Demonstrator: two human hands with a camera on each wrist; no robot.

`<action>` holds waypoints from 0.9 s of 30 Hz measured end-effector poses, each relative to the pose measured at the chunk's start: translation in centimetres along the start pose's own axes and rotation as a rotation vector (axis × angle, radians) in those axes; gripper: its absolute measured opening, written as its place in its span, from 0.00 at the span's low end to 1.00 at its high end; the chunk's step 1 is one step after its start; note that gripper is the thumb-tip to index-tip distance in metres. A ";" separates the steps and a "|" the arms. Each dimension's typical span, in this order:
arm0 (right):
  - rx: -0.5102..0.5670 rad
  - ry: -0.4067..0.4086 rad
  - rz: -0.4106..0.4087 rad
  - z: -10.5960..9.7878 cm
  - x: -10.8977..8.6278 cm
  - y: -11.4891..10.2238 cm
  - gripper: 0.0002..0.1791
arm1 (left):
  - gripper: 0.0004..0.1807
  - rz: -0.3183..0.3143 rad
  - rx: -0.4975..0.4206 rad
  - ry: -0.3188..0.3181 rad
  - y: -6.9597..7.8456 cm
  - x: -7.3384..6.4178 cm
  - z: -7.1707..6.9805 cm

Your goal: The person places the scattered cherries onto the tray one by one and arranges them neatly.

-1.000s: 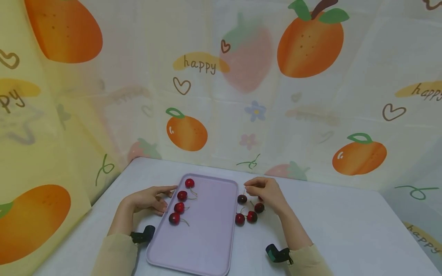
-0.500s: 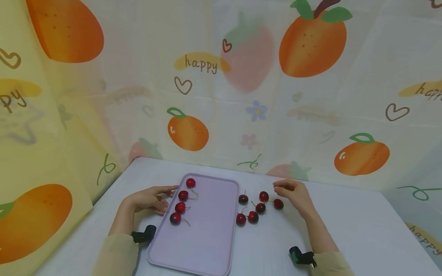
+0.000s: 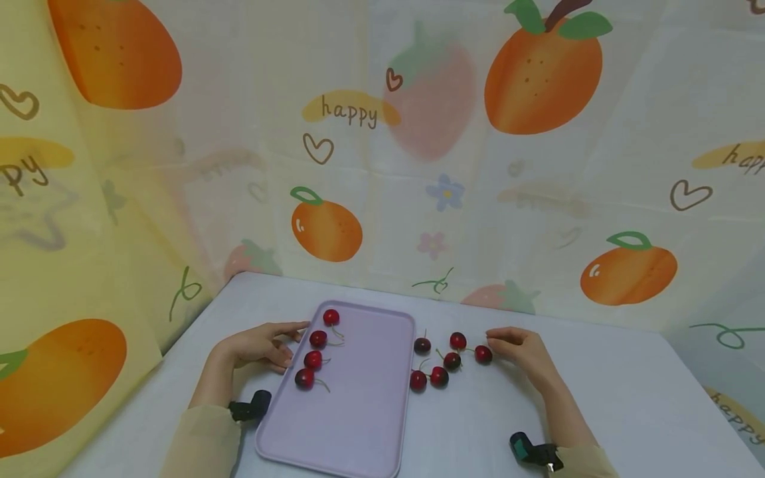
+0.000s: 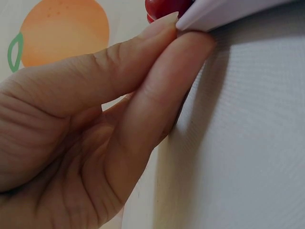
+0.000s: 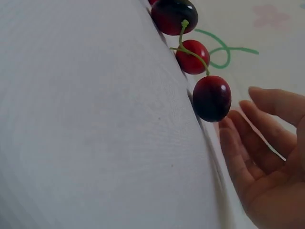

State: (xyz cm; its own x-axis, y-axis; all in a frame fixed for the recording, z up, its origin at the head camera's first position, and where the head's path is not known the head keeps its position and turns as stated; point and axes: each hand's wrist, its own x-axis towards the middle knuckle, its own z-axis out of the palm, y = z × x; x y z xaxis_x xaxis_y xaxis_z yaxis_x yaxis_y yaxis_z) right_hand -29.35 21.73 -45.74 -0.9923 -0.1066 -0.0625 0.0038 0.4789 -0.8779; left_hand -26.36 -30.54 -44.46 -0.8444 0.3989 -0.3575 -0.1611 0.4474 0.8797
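Note:
A lilac tray [image 3: 358, 411] lies on the table with several dark red cherries in a column along its left side, the lowest cherry [image 3: 305, 379] nearest the middle. My left hand [image 3: 257, 346] pinches the tray's left rim [image 4: 190, 21] between thumb and finger, as the left wrist view shows. Right of the tray, several stemmed cherries lie loose on the table. Beside the rightmost loose cherry [image 3: 483, 354] is my right hand [image 3: 524, 355], its fingers loosely bent and holding nothing. In the right wrist view that cherry [image 5: 212, 98] sits just off the fingertips.
A white cloth covers the table [image 3: 609, 398]. Behind it hangs a fruit-patterned curtain [image 3: 370, 166]. A small black camera is strapped to each wrist, one left [image 3: 254, 406] and one right [image 3: 528, 451].
My right hand has moved right and slightly down, away from the tray, uncovering the far loose cherries. The left hand stays at the tray's rim. The cherries keep their places.

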 end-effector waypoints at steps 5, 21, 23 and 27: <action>-0.046 -0.018 0.000 -0.2 0.1 0.9 0.22 | 0.43 0.005 0.004 0.002 0.1 0.0 -0.1; -0.088 -0.042 -0.020 0.1 -0.1 1.3 0.26 | 0.43 0.006 -0.002 -0.001 -0.1 0.2 -0.1; -0.075 -0.057 -0.020 0.1 -0.1 1.3 0.26 | 0.43 0.005 0.001 0.001 -0.1 0.2 -0.1; -0.056 -0.081 -0.008 0.2 -0.2 1.3 0.27 | 0.43 0.001 0.005 -0.003 -0.2 0.1 -0.1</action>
State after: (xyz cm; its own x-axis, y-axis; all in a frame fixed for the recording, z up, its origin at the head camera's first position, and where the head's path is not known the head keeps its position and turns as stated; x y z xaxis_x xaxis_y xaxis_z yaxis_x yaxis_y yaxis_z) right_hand -29.11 22.14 -46.96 -0.9790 -0.1797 -0.0960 -0.0131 0.5257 -0.8506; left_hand -26.50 -30.65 -44.64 -0.8432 0.4018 -0.3571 -0.1573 0.4509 0.8786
